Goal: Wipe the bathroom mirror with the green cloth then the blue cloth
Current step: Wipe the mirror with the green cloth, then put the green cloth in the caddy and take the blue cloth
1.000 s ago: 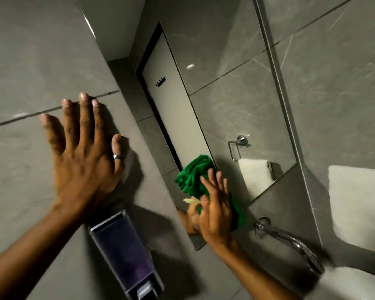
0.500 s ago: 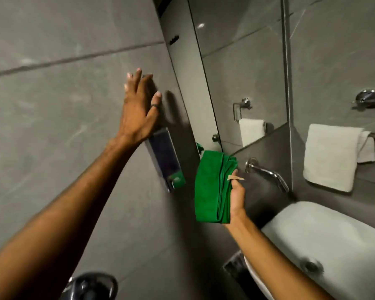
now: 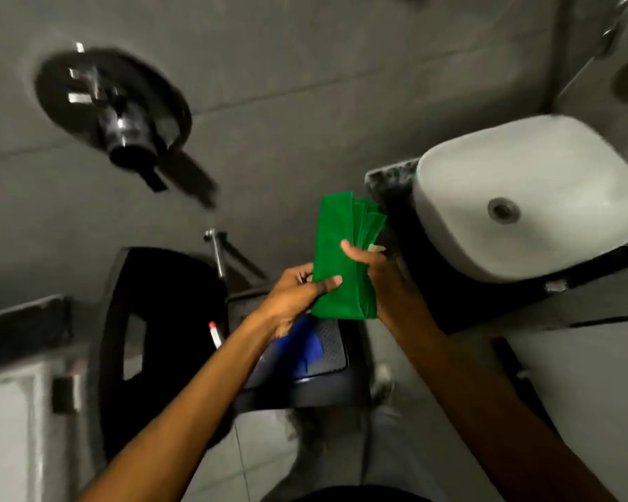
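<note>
Green cloth point(image 3: 336, 255) is folded into a long strip and held upright in front of the body, both hands on it. Left hand point(image 3: 290, 298) pinches the lower left edge, thumb across the front; right hand point(image 3: 381, 273) is closed around the right side, thumb on top. Blue cloth point(image 3: 301, 347) lies below on a dark mesh-topped stool point(image 3: 329, 342), partly hidden by the left wrist. White washbasin point(image 3: 522, 197) sits just right.

Both hands point(image 3: 294, 295) point(image 3: 374, 269) gripping folded green cloth point(image 3: 341, 255), white sink point(image 3: 544, 164) right
</note>
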`<state>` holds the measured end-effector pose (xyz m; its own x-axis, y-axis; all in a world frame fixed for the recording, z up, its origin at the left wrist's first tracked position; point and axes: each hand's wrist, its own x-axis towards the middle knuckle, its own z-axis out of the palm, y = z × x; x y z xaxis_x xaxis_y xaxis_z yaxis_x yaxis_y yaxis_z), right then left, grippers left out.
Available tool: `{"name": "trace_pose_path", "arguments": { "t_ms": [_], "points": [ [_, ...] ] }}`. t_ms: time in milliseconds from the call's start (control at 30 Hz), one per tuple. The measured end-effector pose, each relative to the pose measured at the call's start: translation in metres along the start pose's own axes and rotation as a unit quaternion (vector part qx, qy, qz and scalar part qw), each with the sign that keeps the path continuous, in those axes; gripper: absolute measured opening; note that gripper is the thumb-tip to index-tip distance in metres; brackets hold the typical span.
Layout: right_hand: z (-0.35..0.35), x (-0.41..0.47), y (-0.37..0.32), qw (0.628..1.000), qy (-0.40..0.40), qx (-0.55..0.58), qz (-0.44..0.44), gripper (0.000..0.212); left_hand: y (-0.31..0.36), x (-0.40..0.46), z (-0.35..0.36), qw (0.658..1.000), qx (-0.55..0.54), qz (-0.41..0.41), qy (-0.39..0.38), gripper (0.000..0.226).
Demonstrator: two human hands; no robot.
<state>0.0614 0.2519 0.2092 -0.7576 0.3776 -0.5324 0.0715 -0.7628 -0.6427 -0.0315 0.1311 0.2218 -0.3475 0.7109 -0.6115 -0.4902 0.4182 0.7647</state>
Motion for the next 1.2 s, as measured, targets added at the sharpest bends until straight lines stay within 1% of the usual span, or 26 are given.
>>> {"name": "trace_pose_path", "arguments": {
  "t_ms": [67, 167, 267, 300, 367, 433, 533, 600, 667, 700, 767, 800, 867, 900, 933, 967, 1000, 1033, 1067, 1133, 1200],
  "points": [
    [-0.023, 0.014, 0.026, 0.995, 0.064, -0.074, 0.029, 0.04, -0.038, 0.006, -0.005, 0.998, 0.036, -0.005, 0.053, 0.037],
    [-0.054, 0.044, 0.077, 0.972, 0.127, -0.188, 0.062, 0.043, -0.107, 0.028, -0.005, 0.994, 0.035, -0.021, 0.096, 0.038],
    [-0.095, 0.071, 0.125, 0.954, 0.185, -0.225, 0.073, 0.04, -0.174, 0.05, 0.0, 0.989, -0.042, -0.072, 0.125, 0.027],
    [-0.108, 0.08, 0.136, 0.948, 0.205, -0.23, 0.074, 0.04, -0.191, 0.059, -0.001, 0.981, -0.064, -0.098, 0.152, 0.023],
    [-0.135, 0.099, 0.158, 0.937, 0.234, -0.246, 0.077, 0.04, -0.232, 0.079, -0.013, 0.953, -0.069, -0.151, 0.255, 0.023],
    [-0.156, 0.116, 0.173, 0.928, 0.242, -0.273, 0.077, 0.036, -0.261, 0.094, -0.033, 0.924, -0.032, -0.18, 0.337, 0.026],
    [-0.175, 0.143, 0.191, 0.922, 0.226, -0.304, 0.077, 0.036, -0.288, 0.117, -0.068, 0.896, 0.055, -0.193, 0.397, 0.039],
    [-0.182, 0.158, 0.202, 0.92, 0.213, -0.32, 0.076, 0.039, -0.294, 0.133, -0.084, 0.889, 0.09, -0.187, 0.407, 0.054],
    [-0.185, 0.168, 0.209, 0.922, 0.214, -0.315, 0.067, 0.042, -0.292, 0.148, -0.09, 0.893, 0.133, -0.172, 0.394, 0.061],
    [-0.186, 0.17, 0.211, 0.924, 0.218, -0.306, 0.066, 0.042, -0.291, 0.154, -0.09, 0.891, 0.154, -0.164, 0.393, 0.058],
    [-0.189, 0.172, 0.214, 0.93, 0.224, -0.285, 0.062, 0.043, -0.286, 0.165, -0.087, 0.884, 0.171, -0.135, 0.414, 0.041],
    [-0.191, 0.173, 0.215, 0.932, 0.228, -0.277, 0.057, 0.043, -0.282, 0.171, -0.085, 0.888, 0.161, -0.114, 0.415, 0.034],
    [-0.195, 0.172, 0.216, 0.933, 0.237, -0.265, 0.054, 0.044, -0.277, 0.178, -0.08, 0.918, 0.11, -0.08, 0.371, 0.025],
    [-0.196, 0.17, 0.216, 0.933, 0.24, -0.261, 0.055, 0.045, -0.277, 0.181, -0.078, 0.926, 0.082, -0.068, 0.361, 0.023],
    [-0.199, 0.169, 0.216, 0.934, 0.241, -0.256, 0.057, 0.046, -0.278, 0.182, -0.079, 0.919, 0.072, -0.056, 0.383, 0.024],
    [-0.2, 0.168, 0.215, 0.936, 0.239, -0.251, 0.061, 0.048, -0.28, 0.181, -0.082, 0.9, 0.075, -0.046, 0.428, 0.025],
    [-0.201, 0.168, 0.215, 0.938, 0.236, -0.246, 0.064, 0.049, -0.284, 0.179, -0.088, 0.875, 0.089, -0.053, 0.474, 0.028],
    [-0.202, 0.167, 0.216, 0.94, 0.23, -0.245, 0.066, 0.051, -0.288, 0.177, -0.093, 0.857, 0.112, -0.083, 0.496, 0.033],
    [-0.203, 0.167, 0.217, 0.941, 0.225, -0.244, 0.067, 0.051, -0.292, 0.176, -0.097, 0.854, 0.136, -0.13, 0.484, 0.041],
    [-0.202, 0.17, 0.222, 0.94, 0.218, -0.251, 0.073, 0.05, -0.304, 0.176, -0.101, 0.872, 0.184, -0.198, 0.407, 0.055],
    [-0.201, 0.172, 0.227, 0.936, 0.217, -0.265, 0.078, 0.048, -0.308, 0.178, -0.101, 0.889, 0.206, -0.199, 0.357, 0.057]
  ]
}}
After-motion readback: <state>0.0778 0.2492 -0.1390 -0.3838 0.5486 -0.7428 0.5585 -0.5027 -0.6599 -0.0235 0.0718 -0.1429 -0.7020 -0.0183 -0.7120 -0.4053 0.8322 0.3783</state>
